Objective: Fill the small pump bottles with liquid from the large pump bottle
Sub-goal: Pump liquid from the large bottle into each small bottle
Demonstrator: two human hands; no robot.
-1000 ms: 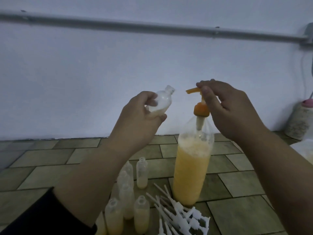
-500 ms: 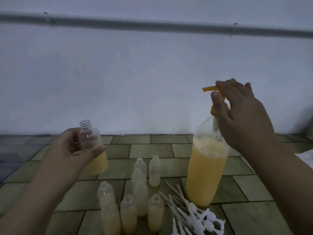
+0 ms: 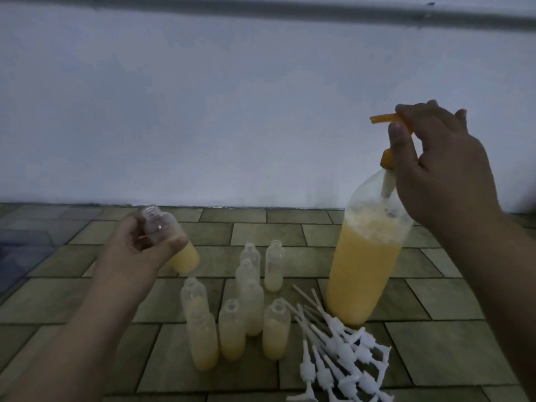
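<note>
My left hand (image 3: 139, 250) holds a small clear bottle (image 3: 174, 245), capless and partly filled with yellow liquid, above the floor at the left. The large clear bottle (image 3: 362, 271) of yellow liquid stands at the right. My right hand (image 3: 435, 166) grips its orange pump head (image 3: 385, 118), whose spout points left. Several small uncapped bottles (image 3: 249, 303) stand in a cluster between the hands, most partly filled with pale yellow liquid.
A pile of white pump tops with long dip tubes (image 3: 339, 352) lies on the tiled floor (image 3: 435, 352) in front of the large bottle. A white wall (image 3: 232, 111) with a grey pipe (image 3: 290, 7) rises behind.
My left hand has carried the small bottle from the pump spout down and to the left, turning it upright. The right hand stays on the pump head.
</note>
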